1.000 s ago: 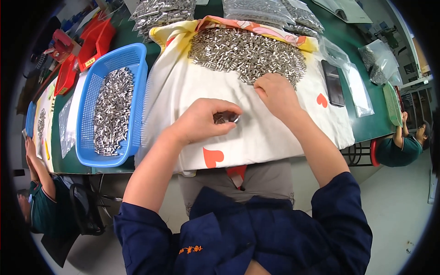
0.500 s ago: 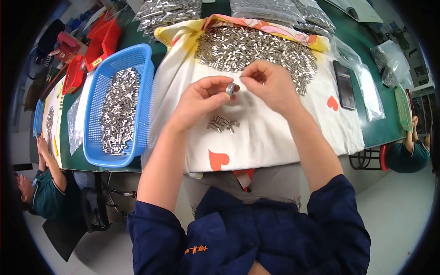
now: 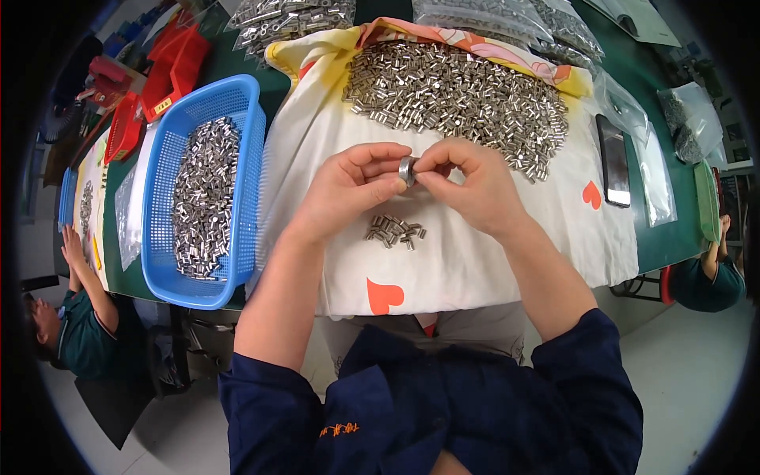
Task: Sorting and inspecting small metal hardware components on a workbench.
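My left hand [image 3: 352, 186] is closed, pinching a small round grey metal ring [image 3: 406, 171] between thumb and fingers. Close against the ring's right side, my right hand [image 3: 467, 180] has its thumb and fingertips pressed together; whatever they hold is hidden. Below both hands, a little group of short metal cylinders [image 3: 388, 229] lies on a white cloth [image 3: 451, 273] with red hearts. Beyond the hands spreads a large heap of similar shiny cylinders [image 3: 467, 95], bordered by the cloth's folded yellow and pink edge.
To the left stands a blue plastic basket [image 3: 255, 158] partly filled with metal cylinders. Clear bags of metal parts [image 3: 293, 20] lie at the back. A phone [image 3: 613, 162] and plastic bags rest at the right. Red bins [image 3: 170, 67] sit far left; other people [image 3: 91, 324] are at both sides.
My right hand has moved left and down, from just apart to up against the ring. My left hand still holds the ring. The whole view has shifted slightly.
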Demonstrator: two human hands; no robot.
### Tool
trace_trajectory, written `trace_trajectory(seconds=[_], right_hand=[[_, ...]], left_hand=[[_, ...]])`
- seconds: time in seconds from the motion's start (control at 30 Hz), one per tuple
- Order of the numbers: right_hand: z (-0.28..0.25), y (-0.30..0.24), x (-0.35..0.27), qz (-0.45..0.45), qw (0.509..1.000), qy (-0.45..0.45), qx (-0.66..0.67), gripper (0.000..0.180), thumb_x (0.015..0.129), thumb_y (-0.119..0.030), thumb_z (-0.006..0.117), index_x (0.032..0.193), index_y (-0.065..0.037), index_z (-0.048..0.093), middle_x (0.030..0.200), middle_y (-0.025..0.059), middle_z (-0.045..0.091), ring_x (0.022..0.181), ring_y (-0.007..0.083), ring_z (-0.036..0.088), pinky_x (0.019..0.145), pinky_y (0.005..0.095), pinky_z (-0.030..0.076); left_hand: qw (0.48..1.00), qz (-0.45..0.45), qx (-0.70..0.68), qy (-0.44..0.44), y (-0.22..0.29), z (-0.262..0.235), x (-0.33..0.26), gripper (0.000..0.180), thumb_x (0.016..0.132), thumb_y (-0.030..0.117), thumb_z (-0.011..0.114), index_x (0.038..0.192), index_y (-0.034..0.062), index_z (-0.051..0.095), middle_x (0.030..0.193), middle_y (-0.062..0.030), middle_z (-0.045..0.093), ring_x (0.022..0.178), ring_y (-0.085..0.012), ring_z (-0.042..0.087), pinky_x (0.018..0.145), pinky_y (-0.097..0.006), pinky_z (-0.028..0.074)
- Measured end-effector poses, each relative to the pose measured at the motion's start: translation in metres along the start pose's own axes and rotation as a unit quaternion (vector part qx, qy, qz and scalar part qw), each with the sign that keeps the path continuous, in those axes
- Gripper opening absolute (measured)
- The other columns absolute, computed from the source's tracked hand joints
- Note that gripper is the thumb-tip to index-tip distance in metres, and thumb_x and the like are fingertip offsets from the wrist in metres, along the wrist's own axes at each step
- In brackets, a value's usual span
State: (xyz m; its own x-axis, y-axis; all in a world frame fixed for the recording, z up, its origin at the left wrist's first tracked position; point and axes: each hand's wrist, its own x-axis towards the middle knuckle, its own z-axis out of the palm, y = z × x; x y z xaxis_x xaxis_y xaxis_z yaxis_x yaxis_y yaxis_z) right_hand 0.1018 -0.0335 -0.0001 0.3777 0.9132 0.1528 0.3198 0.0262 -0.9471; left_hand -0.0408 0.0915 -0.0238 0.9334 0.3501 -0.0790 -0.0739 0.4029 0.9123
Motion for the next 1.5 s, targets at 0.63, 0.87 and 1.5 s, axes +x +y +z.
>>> trace_trajectory(seconds=[0.63,0.87,1.5], right_hand=[[-0.009,-0.001,0.001,0.093,0.994,-0.055,0.008,0.008,0.070,-0.004,0.064,0.077,-0.001,0.060,0.073,-0.0008,0.060,0.064,0.0056,0.052,0.059,0.0199,0.042],[-0.026,0.002,0.006,0.053,0.998,-0.017,-0.030,0.011,0.072,-0.007,0.063,0.082,-0.002,0.061,0.069,0.0010,0.059,0.061,0.0070,0.052,0.057,0.0217,0.043],[-0.013,-0.012,-0.001,0.077,0.991,-0.035,-0.102,0.007,0.072,-0.005,0.059,0.078,-0.003,0.061,0.076,0.0043,0.059,0.069,0.0145,0.055,0.063,0.0259,0.043]], left_hand=[[0.994,-0.043,0.095,0.016,0.007,0.010,-0.003,0.035,0.077,-0.001,0.059,0.112,-0.0029,0.051,0.098,-0.0070,0.059,0.085,-0.0105,0.058,0.076,-0.022,0.047],[0.996,-0.047,0.075,-0.022,0.010,0.008,-0.003,0.036,0.074,-0.004,0.059,0.109,-0.0034,0.051,0.101,-0.0101,0.059,0.090,-0.0139,0.058,0.081,-0.026,0.046],[0.999,-0.020,0.050,0.009,0.003,0.004,0.000,0.036,0.077,-0.003,0.057,0.112,-0.0016,0.049,0.100,-0.0066,0.058,0.090,-0.0106,0.056,0.078,-0.023,0.046]])
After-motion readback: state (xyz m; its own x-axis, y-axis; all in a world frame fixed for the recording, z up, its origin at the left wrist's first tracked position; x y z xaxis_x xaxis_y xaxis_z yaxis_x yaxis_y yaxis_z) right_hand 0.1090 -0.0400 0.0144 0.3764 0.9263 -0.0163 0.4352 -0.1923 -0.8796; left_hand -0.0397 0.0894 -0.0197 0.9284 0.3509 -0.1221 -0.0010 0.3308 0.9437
